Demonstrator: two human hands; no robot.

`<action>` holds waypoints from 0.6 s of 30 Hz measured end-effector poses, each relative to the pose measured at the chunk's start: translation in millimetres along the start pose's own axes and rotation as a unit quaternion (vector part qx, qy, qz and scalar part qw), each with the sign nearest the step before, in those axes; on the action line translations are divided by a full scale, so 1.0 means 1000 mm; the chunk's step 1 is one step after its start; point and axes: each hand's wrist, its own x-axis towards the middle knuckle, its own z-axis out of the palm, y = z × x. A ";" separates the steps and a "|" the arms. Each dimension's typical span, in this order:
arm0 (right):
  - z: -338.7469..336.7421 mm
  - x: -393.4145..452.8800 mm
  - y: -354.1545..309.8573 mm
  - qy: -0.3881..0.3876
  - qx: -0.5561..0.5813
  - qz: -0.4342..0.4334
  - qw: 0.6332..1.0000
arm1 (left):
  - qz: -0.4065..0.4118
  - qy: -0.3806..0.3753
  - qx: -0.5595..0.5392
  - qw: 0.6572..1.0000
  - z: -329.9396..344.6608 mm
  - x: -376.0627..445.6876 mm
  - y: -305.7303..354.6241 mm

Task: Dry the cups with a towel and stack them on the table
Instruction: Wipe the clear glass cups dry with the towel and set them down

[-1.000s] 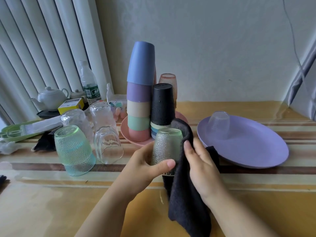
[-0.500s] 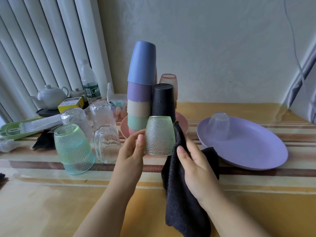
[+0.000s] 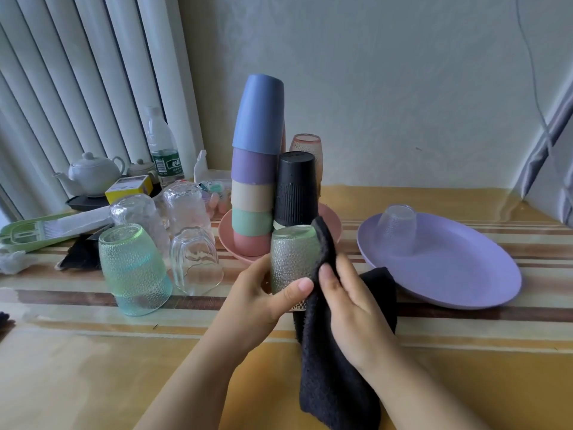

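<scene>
Glass (image 3: 293,262) lowered, towel (image 3: 328,352) wrapped again | cup stack (image 3: 255,169) close behind

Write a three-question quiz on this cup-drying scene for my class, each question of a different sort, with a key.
1. True or false: the left hand holds the textured glass.
2. What lies on the purple plate? A) a teapot B) a clear cup upside down C) a bottle
3. Fill in: the right hand presses a black ___ against the glass.

Key: 1 true; 2 B; 3 towel.
</scene>
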 end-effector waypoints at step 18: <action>-0.001 0.000 0.005 0.038 0.025 0.057 0.997 | -0.042 0.086 -0.174 0.980 0.000 0.002 0.006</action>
